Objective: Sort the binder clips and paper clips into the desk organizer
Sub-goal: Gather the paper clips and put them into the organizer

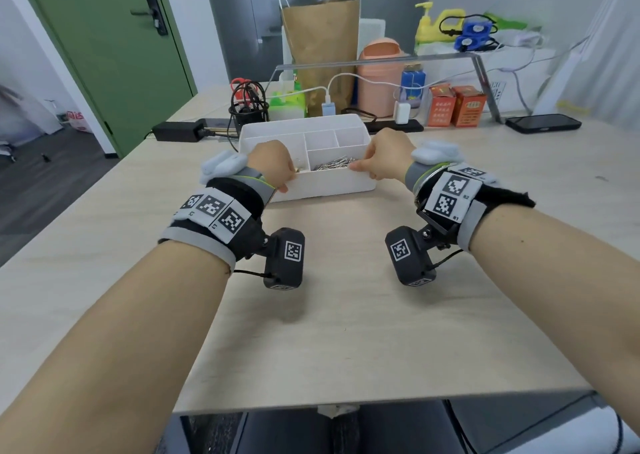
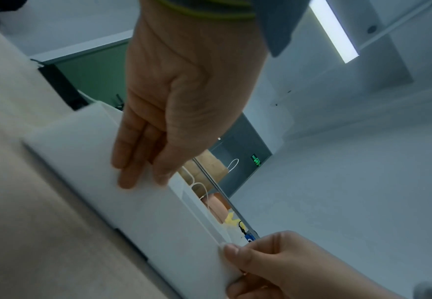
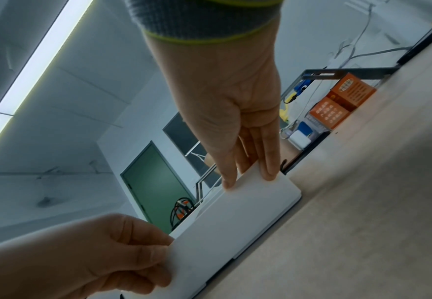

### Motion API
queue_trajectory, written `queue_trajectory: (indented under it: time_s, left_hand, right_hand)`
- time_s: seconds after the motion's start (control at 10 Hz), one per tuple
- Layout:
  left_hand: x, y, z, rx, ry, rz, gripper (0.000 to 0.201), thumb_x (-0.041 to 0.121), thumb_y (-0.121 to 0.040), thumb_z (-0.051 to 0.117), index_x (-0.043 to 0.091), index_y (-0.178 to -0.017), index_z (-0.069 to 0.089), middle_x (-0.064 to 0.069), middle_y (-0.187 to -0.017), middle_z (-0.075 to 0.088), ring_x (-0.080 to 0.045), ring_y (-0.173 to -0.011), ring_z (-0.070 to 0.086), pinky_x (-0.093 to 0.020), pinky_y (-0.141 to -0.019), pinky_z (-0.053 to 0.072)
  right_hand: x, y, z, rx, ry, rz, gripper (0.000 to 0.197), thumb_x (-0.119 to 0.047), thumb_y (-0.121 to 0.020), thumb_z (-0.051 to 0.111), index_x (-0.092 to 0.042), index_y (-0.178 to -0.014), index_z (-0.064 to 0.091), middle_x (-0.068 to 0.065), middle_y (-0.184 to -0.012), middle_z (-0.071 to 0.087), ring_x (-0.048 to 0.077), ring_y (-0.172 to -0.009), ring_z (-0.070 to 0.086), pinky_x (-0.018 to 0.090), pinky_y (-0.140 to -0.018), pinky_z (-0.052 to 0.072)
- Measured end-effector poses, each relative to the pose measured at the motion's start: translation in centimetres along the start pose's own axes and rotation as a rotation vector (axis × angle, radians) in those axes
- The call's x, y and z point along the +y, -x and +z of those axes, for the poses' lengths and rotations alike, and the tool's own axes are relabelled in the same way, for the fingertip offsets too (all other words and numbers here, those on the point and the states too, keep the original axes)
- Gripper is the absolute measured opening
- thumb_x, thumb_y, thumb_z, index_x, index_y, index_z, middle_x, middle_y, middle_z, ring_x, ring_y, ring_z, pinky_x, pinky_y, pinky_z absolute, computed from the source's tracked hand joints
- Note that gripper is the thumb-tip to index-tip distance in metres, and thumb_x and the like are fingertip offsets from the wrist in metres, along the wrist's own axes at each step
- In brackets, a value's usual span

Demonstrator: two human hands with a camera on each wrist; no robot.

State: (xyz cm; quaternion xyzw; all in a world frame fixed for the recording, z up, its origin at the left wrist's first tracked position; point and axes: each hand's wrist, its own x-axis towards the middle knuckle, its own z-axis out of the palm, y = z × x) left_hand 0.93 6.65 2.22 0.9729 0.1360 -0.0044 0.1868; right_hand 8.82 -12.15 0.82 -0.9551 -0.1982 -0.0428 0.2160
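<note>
The white desk organizer (image 1: 325, 186) stands mid-table, a little beyond my wrists. A heap of silver paper clips (image 1: 330, 166) lies in its front right compartment. Something small and shiny sits in the front left compartment, mostly hidden by my left hand. My left hand (image 1: 282, 180) grips the front wall near the left end, with its fingers (image 2: 128, 174) flat on the outer face of the organizer (image 2: 145, 218). At the right front corner my right hand (image 1: 363, 169) grips the rim, fingers (image 3: 268, 170) down the organizer's wall (image 3: 235, 218).
Behind the organizer stand a black mesh pen holder (image 1: 249, 112), a black power adapter (image 1: 176, 131), a brown paper bag (image 1: 322, 48), a pink bin (image 1: 379, 79) and two orange boxes (image 1: 457, 105). A phone (image 1: 542, 122) lies at the back right. Bare wooden table (image 1: 346, 332) stretches towards me.
</note>
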Motion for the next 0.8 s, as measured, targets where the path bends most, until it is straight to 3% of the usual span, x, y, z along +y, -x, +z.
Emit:
queue_trajectory:
  time_s: [0.1,0.2,0.4,0.5,0.6,0.7,0.8]
  left_hand:
    - [1.4,-0.8,1.0,0.027,-0.123,0.125,0.032,0.013,-0.095,0.051,0.003,-0.122,0.062,-0.016,-0.124,0.061,-0.031,-0.113,0.056,-0.033,-0.095,0.044]
    - [2.3,-2.3,2.4,0.054,-0.111,0.202,0.035,0.010,-0.096,0.044,0.005,-0.128,0.058,-0.016,-0.131,0.056,-0.033,-0.122,0.050,-0.034,-0.101,0.038]
    - [2.5,-3.8,3.5,0.076,-0.045,0.241,0.038,0.009,-0.095,0.042,0.007,-0.132,0.054,-0.014,-0.137,0.052,-0.032,-0.126,0.047,-0.033,-0.105,0.036]
    - [2.4,-3.8,3.3,0.053,-0.007,0.236,0.039,0.010,-0.093,0.046,0.009,-0.132,0.054,-0.012,-0.137,0.052,-0.030,-0.125,0.048,-0.032,-0.104,0.037]
    - [2.2,-3.9,2.9,0.034,0.094,0.238,0.045,0.015,-0.091,0.055,0.014,-0.136,0.049,-0.007,-0.141,0.048,-0.026,-0.126,0.049,-0.033,-0.106,0.039]
    - [2.5,-3.4,1.4,0.022,0.223,0.257,0.045,0.017,-0.091,0.058,0.015,-0.136,0.049,-0.005,-0.141,0.047,-0.026,-0.117,0.056,-0.037,-0.102,0.045]
    - [4.0,-3.2,-1.3,0.016,0.438,0.312,0.033,0.016,-0.094,0.056,0.012,-0.126,0.056,-0.006,-0.131,0.057,-0.018,-0.093,0.064,-0.034,-0.088,0.053]
  right_hand:
    - [1.4,-0.6,-0.4,0.042,0.016,0.083,0.036,-0.040,-0.079,0.071,-0.005,-0.086,0.066,0.011,-0.082,0.063,0.023,-0.078,0.057,0.031,-0.064,0.043]
    - [3.0,-1.6,-0.6,0.074,0.013,0.140,0.043,-0.040,-0.077,0.073,-0.002,-0.096,0.068,0.013,-0.094,0.069,0.027,-0.089,0.062,0.029,-0.069,0.042]
    - [4.1,-2.0,-0.8,0.078,-0.005,0.178,0.036,-0.035,-0.078,0.072,-0.003,-0.095,0.070,0.013,-0.096,0.071,0.026,-0.089,0.064,0.028,-0.068,0.040]
    - [3.9,-1.7,-1.3,0.042,-0.003,0.169,0.028,-0.025,-0.080,0.070,-0.002,-0.094,0.072,0.014,-0.094,0.071,0.022,-0.076,0.059,0.029,-0.064,0.041]
    - [4.2,-1.4,-2.0,0.012,-0.134,0.153,0.021,-0.012,-0.082,0.065,0.002,-0.096,0.070,0.017,-0.089,0.071,0.025,-0.069,0.067,0.034,-0.064,0.057]
    - [3.4,-0.9,-4.0,-0.006,-0.244,0.121,0.023,-0.011,-0.085,0.063,-0.002,-0.106,0.064,0.014,-0.097,0.069,0.025,-0.078,0.071,0.038,-0.067,0.060]
    - [2.0,-0.8,-6.9,-0.044,-0.390,0.041,0.021,-0.011,-0.088,0.061,-0.005,-0.108,0.062,0.010,-0.093,0.067,0.018,-0.069,0.067,0.026,-0.055,0.055]
